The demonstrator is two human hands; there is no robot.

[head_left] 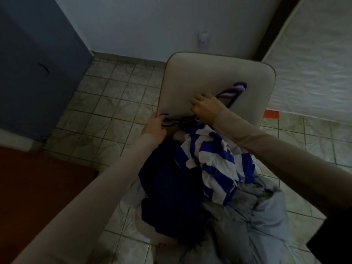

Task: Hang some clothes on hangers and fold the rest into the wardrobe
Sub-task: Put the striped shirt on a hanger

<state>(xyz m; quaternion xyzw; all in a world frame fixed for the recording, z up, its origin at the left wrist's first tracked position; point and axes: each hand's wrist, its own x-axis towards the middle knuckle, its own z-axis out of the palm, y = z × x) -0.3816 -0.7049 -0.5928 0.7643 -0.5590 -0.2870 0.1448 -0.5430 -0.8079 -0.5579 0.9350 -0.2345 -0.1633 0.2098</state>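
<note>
A pile of clothes lies on a beige chair: a blue-and-white striped garment, a dark navy garment and a grey garment. Purple hangers lean against the chair's backrest. My left hand grips the lower left end of a hanger beside the backrest's edge. My right hand holds the hangers near their middle, fingers curled over them against the backrest. The hangers' centre is hidden under my right hand and the striped garment.
The chair stands on a tiled floor. A blue cabinet side rises at the left, a reddish-brown surface lies at the lower left, and a white quilted mattress leans at the right. An orange object lies on the floor.
</note>
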